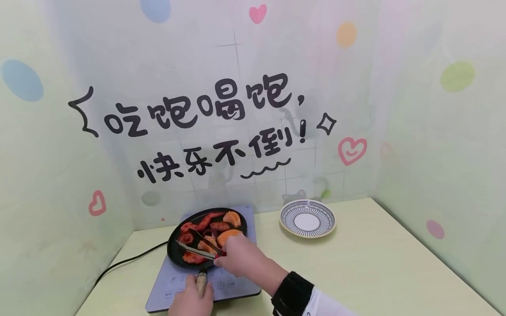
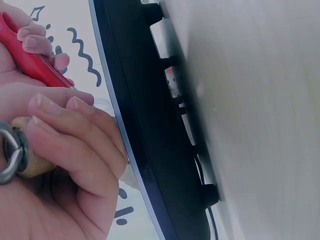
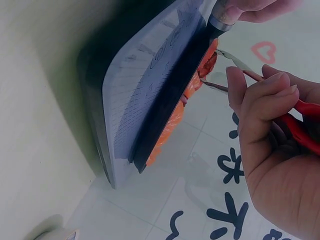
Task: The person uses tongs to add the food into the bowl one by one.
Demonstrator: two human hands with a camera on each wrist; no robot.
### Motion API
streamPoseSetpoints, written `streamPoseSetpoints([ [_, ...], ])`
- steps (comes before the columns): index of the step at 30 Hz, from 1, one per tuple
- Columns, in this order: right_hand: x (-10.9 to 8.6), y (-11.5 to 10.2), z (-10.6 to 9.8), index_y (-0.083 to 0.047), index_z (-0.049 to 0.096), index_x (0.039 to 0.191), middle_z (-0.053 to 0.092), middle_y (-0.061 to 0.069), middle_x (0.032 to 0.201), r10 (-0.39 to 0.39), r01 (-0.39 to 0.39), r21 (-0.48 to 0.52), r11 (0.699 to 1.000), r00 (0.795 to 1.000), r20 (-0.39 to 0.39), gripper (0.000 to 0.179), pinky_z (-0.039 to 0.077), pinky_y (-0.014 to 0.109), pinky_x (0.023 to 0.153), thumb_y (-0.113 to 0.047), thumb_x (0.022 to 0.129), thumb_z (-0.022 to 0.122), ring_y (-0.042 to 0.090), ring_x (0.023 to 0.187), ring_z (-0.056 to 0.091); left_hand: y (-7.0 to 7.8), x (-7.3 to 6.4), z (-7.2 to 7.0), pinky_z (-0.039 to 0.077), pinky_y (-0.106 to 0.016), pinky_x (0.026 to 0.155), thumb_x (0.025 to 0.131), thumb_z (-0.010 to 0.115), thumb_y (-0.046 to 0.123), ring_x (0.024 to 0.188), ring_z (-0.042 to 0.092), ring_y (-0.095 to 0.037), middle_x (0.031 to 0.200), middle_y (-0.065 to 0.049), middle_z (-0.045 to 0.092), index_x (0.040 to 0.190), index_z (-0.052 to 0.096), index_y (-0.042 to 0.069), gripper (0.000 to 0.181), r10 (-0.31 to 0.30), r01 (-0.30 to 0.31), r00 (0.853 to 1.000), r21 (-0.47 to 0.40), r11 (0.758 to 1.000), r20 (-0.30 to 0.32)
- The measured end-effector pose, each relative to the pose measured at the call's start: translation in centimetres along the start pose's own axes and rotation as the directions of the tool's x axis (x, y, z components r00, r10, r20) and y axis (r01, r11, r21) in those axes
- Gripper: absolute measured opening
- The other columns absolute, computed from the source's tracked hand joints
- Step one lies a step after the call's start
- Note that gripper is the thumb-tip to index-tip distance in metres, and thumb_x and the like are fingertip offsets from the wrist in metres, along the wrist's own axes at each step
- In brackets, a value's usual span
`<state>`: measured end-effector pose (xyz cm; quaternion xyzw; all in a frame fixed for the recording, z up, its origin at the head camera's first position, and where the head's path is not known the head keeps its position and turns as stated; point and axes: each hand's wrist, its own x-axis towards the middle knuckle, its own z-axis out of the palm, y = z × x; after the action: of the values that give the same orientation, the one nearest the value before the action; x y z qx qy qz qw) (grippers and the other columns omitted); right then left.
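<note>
My left hand (image 1: 191, 300) grips the wooden handle (image 1: 200, 285) of a black frying pan (image 1: 174, 252), its fingers wrapped round it in the left wrist view. In the pan lie several pieces of food: orange pieces with pale stripes (image 1: 232, 218), a long red piece (image 1: 205, 221) and darker reddish ones. My right hand (image 1: 245, 261) holds scissors (image 3: 300, 112) with red handles, coming over the pan's right side. Their blades (image 1: 197, 251) stand apart, low over the food at the pan's left half. The fingers hide part of the red handles.
Beneath the pan is a flat induction cooker (image 1: 233, 287) with a cord (image 1: 130, 260) running left. A white plate with dark radiating stripes (image 1: 307, 223) stands at the back right of the pale table (image 1: 356, 272). Decorated walls (image 1: 253, 127) enclose the back and both sides.
</note>
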<state>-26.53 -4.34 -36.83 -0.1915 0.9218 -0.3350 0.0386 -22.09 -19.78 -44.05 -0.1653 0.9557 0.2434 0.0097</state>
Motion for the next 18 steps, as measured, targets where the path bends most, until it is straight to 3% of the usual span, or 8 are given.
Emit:
streamPoseSetpoints([
  [10, 0.07, 0.20, -0.32, -0.012, 0.059, 0.054, 0.045, -0.004, 0.044, 0.003, -0.003, 0.067, 0.998, 1.000, 0.011, 0.049, 0.034, 0.025, 0.045, -0.025, 0.095, 0.081, 0.011, 0.043, 0.047, 0.15, 0.03, -0.13, 0.057, -0.054, 0.077, 0.101, 0.063, 0.037, 0.087, 0.071, -0.045, 0.095, -0.034, 0.066, 0.134, 0.048, -0.014, 0.063, -0.011, 0.011, 1.000, 0.010, 1.000, 0.006],
  [18, 0.19, -0.05, 0.02, -0.015, 0.044, 0.049, 0.037, -0.005, 0.041, 0.021, -0.022, 0.047, 0.999, 0.999, 0.028, 0.060, 0.032, 0.026, 0.044, -0.026, 0.097, 0.080, 0.012, 0.039, 0.041, 0.13, 0.05, 0.05, 0.055, -0.051, 0.073, 0.101, 0.062, 0.037, 0.080, 0.070, -0.040, 0.091, -0.031, 0.066, 0.134, 0.048, -0.013, 0.063, -0.008, 0.008, 1.000, 0.001, 1.000, -0.001],
])
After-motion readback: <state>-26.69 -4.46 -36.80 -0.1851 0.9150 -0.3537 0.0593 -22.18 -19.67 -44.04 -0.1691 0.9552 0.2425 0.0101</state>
